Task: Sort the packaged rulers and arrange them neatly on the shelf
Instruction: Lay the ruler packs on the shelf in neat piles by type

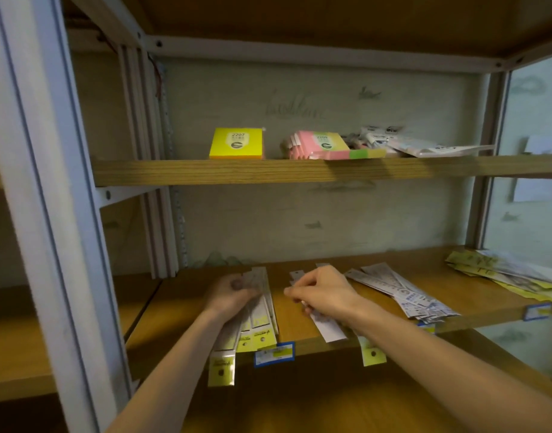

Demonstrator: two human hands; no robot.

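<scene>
Two hands at work among packaged rulers on the lower wooden shelf (299,334).

At the left, the left hand (229,292) has its grip curled round a fanned bundle of rulers (256,320), whose yellow-tagged ends overhang the near edge beside a blue-edged price label (274,354). To its right, the right hand (324,292) pinches a white-backed ruler pack (326,328). Farther right lies a loose pile of rulers (402,292), then yellow packs (499,273) at the far right. On the shelf above sit a yellow notepad (236,143) and pink notepad (324,145).

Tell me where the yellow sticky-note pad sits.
In the head view, the yellow sticky-note pad stands on the upper wooden shelf, left of the pink sticky-note pad.
</scene>
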